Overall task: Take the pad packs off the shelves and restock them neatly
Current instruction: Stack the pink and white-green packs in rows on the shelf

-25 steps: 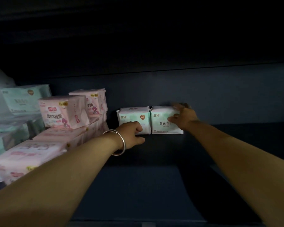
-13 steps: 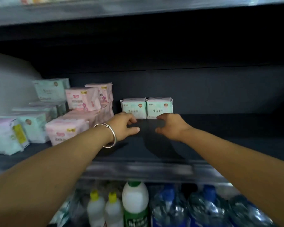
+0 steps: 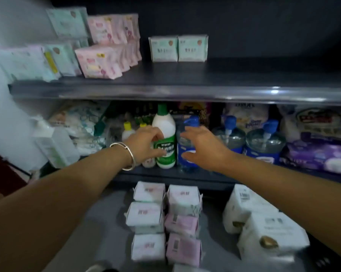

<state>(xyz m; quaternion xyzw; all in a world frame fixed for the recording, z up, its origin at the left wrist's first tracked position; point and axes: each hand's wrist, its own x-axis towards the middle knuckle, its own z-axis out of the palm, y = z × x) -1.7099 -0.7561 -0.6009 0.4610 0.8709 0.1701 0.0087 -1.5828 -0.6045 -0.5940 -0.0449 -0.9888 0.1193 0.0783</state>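
Two pale green pad packs [image 3: 178, 48] stand side by side at the back of the upper dark shelf [image 3: 185, 93]. Pink packs [image 3: 100, 62] and more green packs [image 3: 65, 57] are stacked to their left. On the floor below lie two rows of white and pink pad packs [image 3: 165, 222], with larger white packs [image 3: 264, 228] to the right. My left hand [image 3: 146, 144], a bangle on its wrist, and my right hand [image 3: 201, 148] hover empty in front of the lower shelf, fingers loosely spread.
The lower shelf holds a white and green bottle [image 3: 164, 138], blue-capped bottles [image 3: 264, 142], small yellow-capped bottles [image 3: 128, 129], and purple wrapped packs [image 3: 319, 154] at the right. A white wall [image 3: 12, 26] stands at the left.
Both hands have let go of the two green packs and drawn back and down from the upper shelf. The view has tilted down, showing the lower shelf and the packs on the floor.
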